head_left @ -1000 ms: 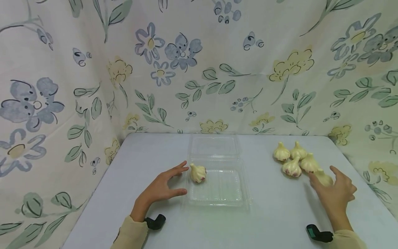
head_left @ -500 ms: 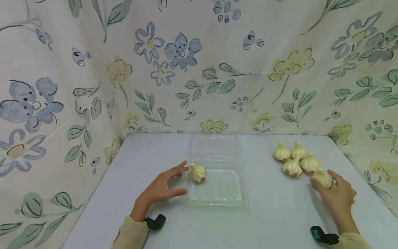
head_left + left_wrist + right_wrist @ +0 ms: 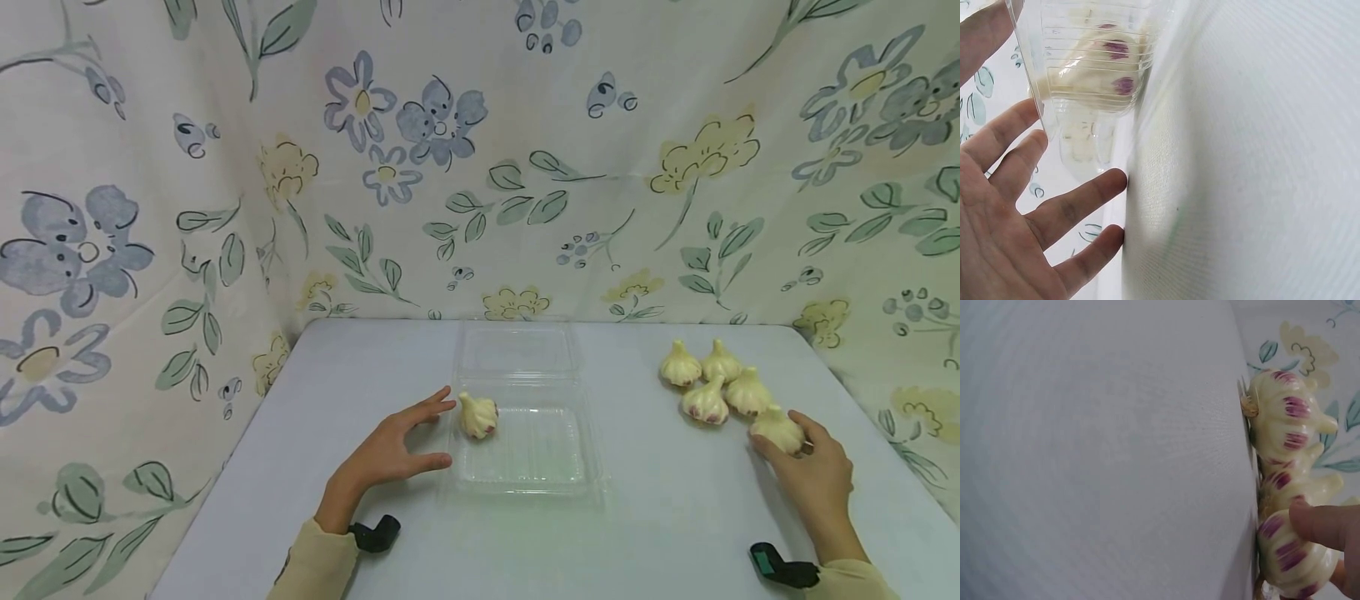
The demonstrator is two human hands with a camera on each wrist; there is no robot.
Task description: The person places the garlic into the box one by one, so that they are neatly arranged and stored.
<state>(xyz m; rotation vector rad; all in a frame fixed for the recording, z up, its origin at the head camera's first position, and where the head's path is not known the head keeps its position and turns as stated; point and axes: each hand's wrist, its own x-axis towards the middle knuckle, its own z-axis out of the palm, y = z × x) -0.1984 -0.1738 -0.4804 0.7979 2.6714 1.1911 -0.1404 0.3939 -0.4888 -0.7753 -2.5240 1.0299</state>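
A garlic bulb (image 3: pixel 777 428) sits at the near end of a group on the right of the table. My right hand (image 3: pixel 819 483) holds it between thumb and fingers; in the right wrist view the thumb (image 3: pixel 1322 526) presses on the purple-streaked garlic bulb (image 3: pixel 1294 559). Left of centre lies a clear plastic clamshell box (image 3: pixel 540 454) with its lid (image 3: pixel 517 352) folded back. One garlic bulb (image 3: pixel 478 417) is in its left part. My left hand (image 3: pixel 390 450) is at the box's left side, fingers spread; the left wrist view shows some fingertips (image 3: pixel 1034 111) at the wall.
Several more garlic bulbs (image 3: pixel 705 403) are clustered just beyond the right hand, close together. The white table (image 3: pixel 645 533) ends at a floral curtain (image 3: pixel 510 167) behind it and along both sides. Each wrist wears a black camera mount (image 3: pixel 377 535).
My right hand has closed its thumb and fingers onto the nearest garlic bulb, which stays in about the same place. The left hand and the box have not moved.
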